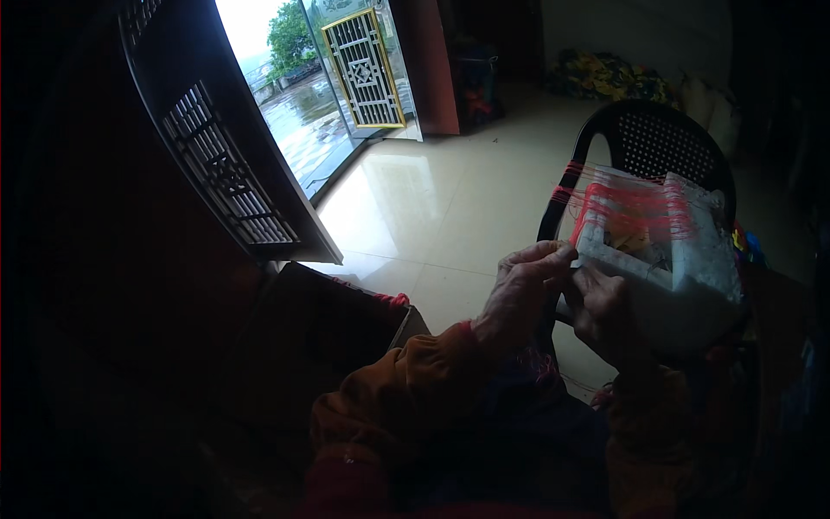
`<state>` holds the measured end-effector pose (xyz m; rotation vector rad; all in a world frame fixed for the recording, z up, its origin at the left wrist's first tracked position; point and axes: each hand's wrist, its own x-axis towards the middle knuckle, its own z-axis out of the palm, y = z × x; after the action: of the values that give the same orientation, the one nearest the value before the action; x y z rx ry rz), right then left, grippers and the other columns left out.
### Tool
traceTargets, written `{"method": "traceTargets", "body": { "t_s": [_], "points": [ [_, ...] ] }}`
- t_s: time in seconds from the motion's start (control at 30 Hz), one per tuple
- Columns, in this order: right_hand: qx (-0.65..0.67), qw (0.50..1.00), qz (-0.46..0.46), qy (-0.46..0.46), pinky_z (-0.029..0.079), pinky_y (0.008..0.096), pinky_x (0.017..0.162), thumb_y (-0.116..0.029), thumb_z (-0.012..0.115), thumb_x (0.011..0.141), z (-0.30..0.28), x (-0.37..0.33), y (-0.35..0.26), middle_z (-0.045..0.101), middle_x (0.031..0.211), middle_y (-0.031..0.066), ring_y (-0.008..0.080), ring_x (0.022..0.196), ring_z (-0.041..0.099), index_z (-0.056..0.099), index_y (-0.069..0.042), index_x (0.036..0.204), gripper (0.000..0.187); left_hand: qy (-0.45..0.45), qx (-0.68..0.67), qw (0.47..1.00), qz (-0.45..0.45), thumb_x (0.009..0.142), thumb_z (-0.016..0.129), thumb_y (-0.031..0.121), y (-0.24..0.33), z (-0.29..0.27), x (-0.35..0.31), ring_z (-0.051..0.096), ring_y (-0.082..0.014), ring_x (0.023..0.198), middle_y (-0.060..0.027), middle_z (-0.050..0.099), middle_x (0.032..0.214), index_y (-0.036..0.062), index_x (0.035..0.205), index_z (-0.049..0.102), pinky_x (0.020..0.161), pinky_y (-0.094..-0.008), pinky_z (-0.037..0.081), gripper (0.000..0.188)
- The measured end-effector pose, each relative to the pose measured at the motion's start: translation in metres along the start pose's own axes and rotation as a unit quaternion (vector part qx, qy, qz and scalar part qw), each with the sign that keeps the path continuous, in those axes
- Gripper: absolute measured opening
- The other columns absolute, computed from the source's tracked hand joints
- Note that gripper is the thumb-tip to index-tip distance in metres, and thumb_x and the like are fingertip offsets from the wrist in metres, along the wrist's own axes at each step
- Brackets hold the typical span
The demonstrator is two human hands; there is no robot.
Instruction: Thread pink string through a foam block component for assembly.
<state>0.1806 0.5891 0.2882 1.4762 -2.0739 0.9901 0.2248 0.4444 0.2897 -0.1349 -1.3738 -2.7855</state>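
A white foam box [635, 264] with an open middle rests on a black plastic chair [666, 134]. Bright red threads [635, 203] run across its far part in several loose strands, and some stick out past its left side. At the box's near left corner, my left hand [523, 290] is closed, thumb and fingertips pinching red thread that comes down the edge. Just right of it, my right hand [601, 311] has its fingers curled together against the corner; shadow hides what they hold, if anything.
Left of my arms stands a dark open box [346, 316] with a red bundle [393, 300] at its rim. Beyond it, a dark door [220, 164] with lattice panels opens onto wet paving. Colourful yellow and green material [609, 76] lies piled at the back.
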Motion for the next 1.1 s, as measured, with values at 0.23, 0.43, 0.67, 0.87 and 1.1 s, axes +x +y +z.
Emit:
{"method": "traceTargets", "body": {
  "t_s": [0.23,0.43,0.67,0.87,1.1],
  "points": [
    [0.053,0.997,0.047,-0.01,0.04,0.033,0.044,-0.003,0.054,0.081,-0.013,0.005,-0.006,0.053,0.061,0.0148,0.0262,0.05,0.053,0.056,0.006,0.082,0.008,-0.038,0.336,0.912,0.23,0.08,0.064,0.01,-0.007,-0.022,0.011,0.052,-0.0152,0.087,-0.0034,0.06,0.091,0.0048,0.088,0.065,0.078,-0.0313,0.042,0.009],
    [0.289,0.906,0.308,-0.018,0.038,0.0234,0.045,-0.007,0.052,0.085,-0.024,0.006,-0.003,0.049,0.056,0.0012,0.008,0.047,0.047,0.058,0.004,0.08,0.014,-0.118,0.484,0.82,0.282,0.075,0.066,0.004,0.008,-0.024,0.014,0.053,-0.0166,0.085,-0.0054,0.061,0.087,0.0066,0.085,0.067,0.076,-0.0309,0.042,0.011],
    [0.321,0.89,0.322,-0.042,0.038,0.0206,0.046,-0.007,0.052,0.084,-0.021,0.005,-0.006,0.05,0.057,-0.0005,0.0062,0.049,0.047,0.06,0.003,0.081,0.013,-0.139,0.62,0.685,0.358,0.071,0.071,0.008,0.017,-0.021,0.007,0.053,-0.0174,0.079,-0.0044,0.061,0.08,0.0065,0.075,0.066,0.07,-0.0321,0.042,0.006],
    [0.342,0.881,0.32,-0.069,0.041,0.0204,0.047,-0.01,0.056,0.083,-0.031,0.007,-0.008,0.057,0.06,0.0035,0.0076,0.051,0.053,0.06,0.004,0.077,0.016,-0.174,0.524,0.801,0.23,0.07,0.072,0.011,0.023,-0.022,0.005,0.055,-0.0164,0.079,-0.0042,0.061,0.078,0.0066,0.077,0.066,0.071,-0.032,0.043,0.01],
    [0.38,0.873,0.286,-0.105,0.042,0.0206,0.047,-0.011,0.057,0.082,-0.04,0.007,-0.005,0.059,0.061,0.0048,0.0091,0.052,0.055,0.059,0.003,0.074,0.017,-0.202,0.362,0.904,0.102,0.07,0.071,0.018,0.027,-0.017,0.002,0.054,-0.0128,0.073,-0.0051,0.058,0.074,0.0024,0.073,0.06,0.063,-0.0265,0.045,0.019]
  ]
}}
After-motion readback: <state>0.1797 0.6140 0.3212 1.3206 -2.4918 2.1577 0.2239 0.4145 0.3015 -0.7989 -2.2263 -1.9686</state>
